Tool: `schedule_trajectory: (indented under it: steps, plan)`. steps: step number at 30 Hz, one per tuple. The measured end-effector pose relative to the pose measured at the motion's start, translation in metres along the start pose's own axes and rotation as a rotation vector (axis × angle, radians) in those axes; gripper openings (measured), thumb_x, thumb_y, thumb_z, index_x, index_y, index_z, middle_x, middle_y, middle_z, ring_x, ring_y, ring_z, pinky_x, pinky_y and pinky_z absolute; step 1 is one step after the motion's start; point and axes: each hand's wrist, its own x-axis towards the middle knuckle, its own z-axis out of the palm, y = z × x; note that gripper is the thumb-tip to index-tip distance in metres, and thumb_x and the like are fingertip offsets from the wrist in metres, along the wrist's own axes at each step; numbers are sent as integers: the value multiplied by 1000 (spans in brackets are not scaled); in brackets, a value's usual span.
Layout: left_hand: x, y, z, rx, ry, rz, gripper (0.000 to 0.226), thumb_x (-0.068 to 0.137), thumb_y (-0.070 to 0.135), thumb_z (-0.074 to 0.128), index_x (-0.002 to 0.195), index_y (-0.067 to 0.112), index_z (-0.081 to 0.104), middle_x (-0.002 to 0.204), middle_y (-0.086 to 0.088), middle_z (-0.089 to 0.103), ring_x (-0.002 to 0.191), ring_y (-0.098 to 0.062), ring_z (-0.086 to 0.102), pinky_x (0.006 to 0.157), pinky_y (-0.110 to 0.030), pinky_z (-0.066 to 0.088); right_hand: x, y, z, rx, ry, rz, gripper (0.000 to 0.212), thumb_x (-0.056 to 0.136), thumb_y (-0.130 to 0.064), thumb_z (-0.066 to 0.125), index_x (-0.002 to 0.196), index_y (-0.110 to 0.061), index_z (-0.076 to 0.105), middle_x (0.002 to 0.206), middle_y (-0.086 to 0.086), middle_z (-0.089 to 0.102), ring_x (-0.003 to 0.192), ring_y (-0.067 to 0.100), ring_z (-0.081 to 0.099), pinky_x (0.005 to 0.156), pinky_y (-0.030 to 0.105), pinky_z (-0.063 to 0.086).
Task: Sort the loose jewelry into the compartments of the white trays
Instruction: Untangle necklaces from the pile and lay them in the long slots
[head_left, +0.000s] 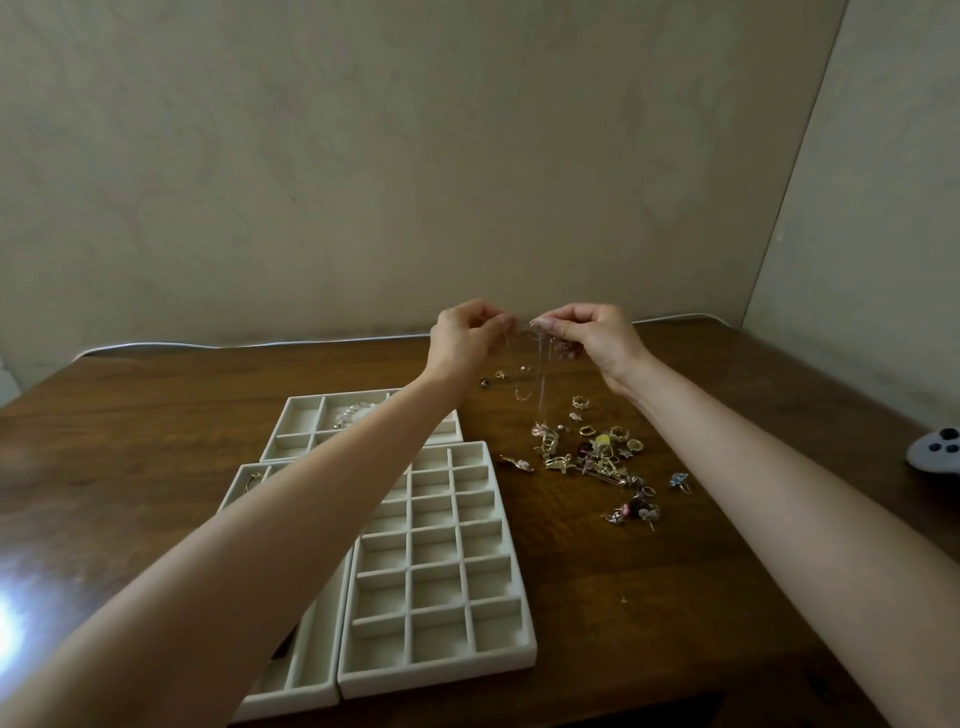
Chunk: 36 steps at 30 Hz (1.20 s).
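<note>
Up above the table (675, 597), between the two hands, some thin chains (539, 387) are hanging straight down, with their long way running up and down. Their low ends are reaching the far edge of the jewelry pile (597, 460). They are too small to tell if they are touching it or are knotted. The left hand (460, 345) is pinching the chain tops from one side and the right hand (595, 338) from the other, fingertips nearly meeting. The trays are lying to the left of the chains and closer to the person: a grid tray (436, 675) with many small boxes, a back tray (337, 396) holding a bead bracelet (353, 413), and a third tray (291, 699) beside the grid. So the left hand is sitting nearer the trays, I think. The left arm (291, 525) is stretching right over them and hiding some boxes. Loose rings and charms are lying under the chains, so the dangling ends could catch on them. A white thing with black dots (935, 452) is resting at the far right edge
</note>
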Motion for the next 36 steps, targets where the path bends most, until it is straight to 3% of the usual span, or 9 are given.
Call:
schedule_trajectory:
  steps: [5, 11, 13, 16, 23, 28, 30, 33, 36]
  plan:
    - [-2, 5, -4, -124, -43, -65, 14, 95, 15, 50, 86, 8, 57, 72, -3, 62, 59, -10, 59, 60, -24, 53, 0, 4, -3, 8, -31, -14, 16, 86, -3, 63, 84, -16, 72, 90, -4, 71, 94, 10, 62, 92, 28, 46]
    - [-5, 9, -5, -122, -117, -80, 18, 97, 21, 48, 96, 4, 54, 84, -5, 67, 55, -9, 52, 49, -18, 46, -10, -2, 3, 7, -158, 41, 40, 83, 12, 42, 105, -9, 69, 90, 8, 70, 76, 9, 62, 58, 14, 46]
    - [-6, 9, -6, -130, -160, -55, 16, 96, 22, 50, 92, 7, 54, 99, -9, 69, 53, -9, 52, 48, -18, 45, -12, -3, 7, 35, -257, 58, 46, 82, 14, 39, 111, -11, 65, 94, 9, 68, 77, 9, 63, 60, 17, 47]
    - [-8, 9, -9, -148, -182, -27, 11, 93, 19, 55, 85, 13, 55, 107, -4, 70, 52, -9, 47, 47, -16, 43, -11, -2, 12, 38, -272, 79, 34, 84, 10, 48, 104, -11, 66, 97, 2, 66, 86, 16, 62, 75, 25, 49]
    - [-6, 8, -18, -140, -70, -58, 8, 90, 13, 58, 82, 14, 56, 95, -4, 70, 55, -6, 50, 48, -13, 43, -6, -2, 8, 46, -186, 105, 23, 85, 6, 60, 101, -8, 68, 89, 1, 67, 78, 11, 62, 66, 20, 51]
    - [-4, -1, -15, 55, -148, -170, 5, 88, 12, 61, 88, 10, 57, 83, -2, 67, 58, -2, 55, 49, -13, 45, -4, -11, 8, 260, -151, 39, 24, 86, 10, 55, 101, -6, 65, 86, 7, 64, 75, 12, 63, 71, 22, 56]
    - [-1, -7, -11, 211, -191, -215, 8, 86, 13, 63, 93, 10, 59, 93, -7, 66, 67, -7, 58, 56, -18, 47, -3, -16, 9, 316, -153, 26, 24, 86, 11, 54, 101, -4, 65, 85, 8, 63, 73, 12, 64, 68, 21, 55]
    - [-2, -12, -7, 503, -270, -181, 37, 80, 18, 70, 114, 12, 56, 117, -8, 57, 106, -21, 54, 91, -36, 49, -1, -23, 11, 323, -152, 5, 23, 86, 11, 55, 99, -5, 65, 84, 9, 64, 73, 14, 65, 68, 23, 56]
    - [-8, -9, -4, 430, -384, -65, 49, 79, 20, 72, 123, 13, 51, 119, -7, 58, 112, -22, 53, 98, -38, 45, 0, -26, 14, 310, -144, -16, 21, 86, 11, 56, 99, -4, 65, 84, 9, 63, 73, 14, 65, 69, 23, 57]
